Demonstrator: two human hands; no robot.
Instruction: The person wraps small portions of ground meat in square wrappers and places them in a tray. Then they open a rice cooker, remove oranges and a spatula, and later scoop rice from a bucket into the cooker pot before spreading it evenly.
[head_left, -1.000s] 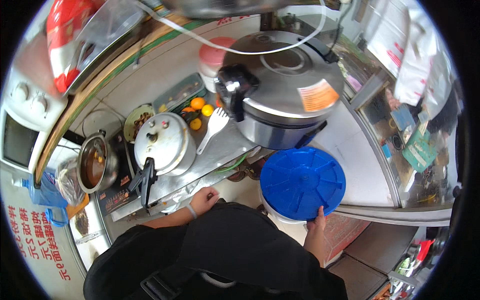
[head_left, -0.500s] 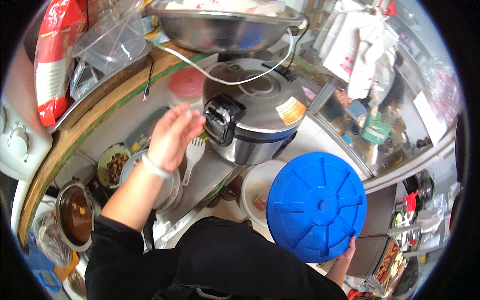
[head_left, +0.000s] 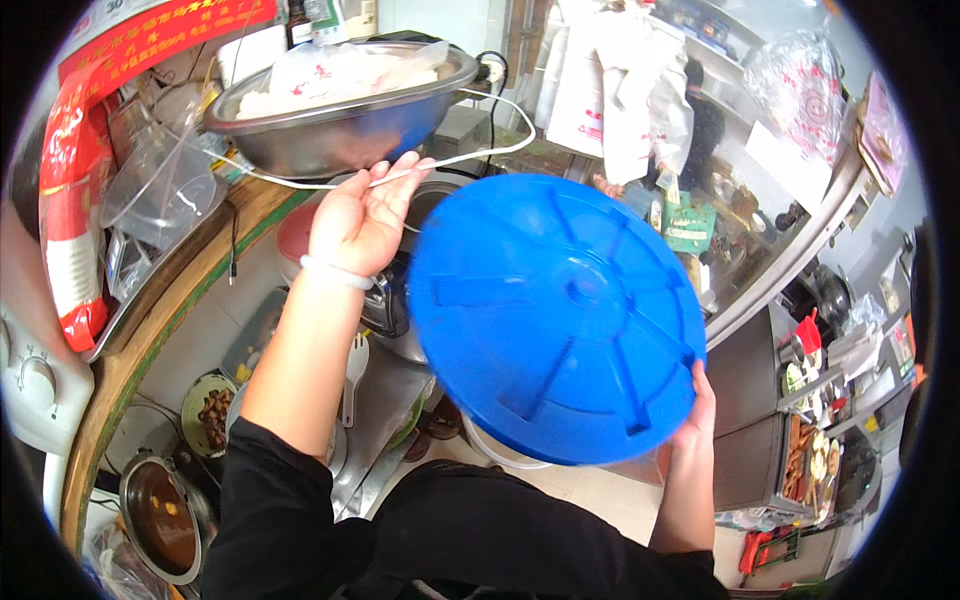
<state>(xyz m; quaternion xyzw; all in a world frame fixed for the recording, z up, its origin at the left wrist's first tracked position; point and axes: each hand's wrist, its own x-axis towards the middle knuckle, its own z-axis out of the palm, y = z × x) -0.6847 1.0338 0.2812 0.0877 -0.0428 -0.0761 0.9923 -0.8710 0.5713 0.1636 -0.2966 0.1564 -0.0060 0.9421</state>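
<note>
Your right hand (head_left: 698,408) gripping right rim of blue lid (head_left: 560,310), round, without long axis, lying between your hands, above partly hidden white bucket (head_left: 490,447); left hand (head_left: 362,228) palm up, fingers loosely spread, white cord (head_left: 485,154) crossing them, just left of lid

Lettering on a banner, a sheet and several bags.
Beyond the left hand (head_left: 368,218), to its left, a red banner (head_left: 165,38) carries lines of characters, and a white sheet (head_left: 112,14) above it a dark number. White hanging bags (head_left: 590,90), beyond and between both hands, bear red print; a clear bag (head_left: 798,95) beyond the right hand (head_left: 697,408) probably has red lettering, too blurred to tell.
</note>
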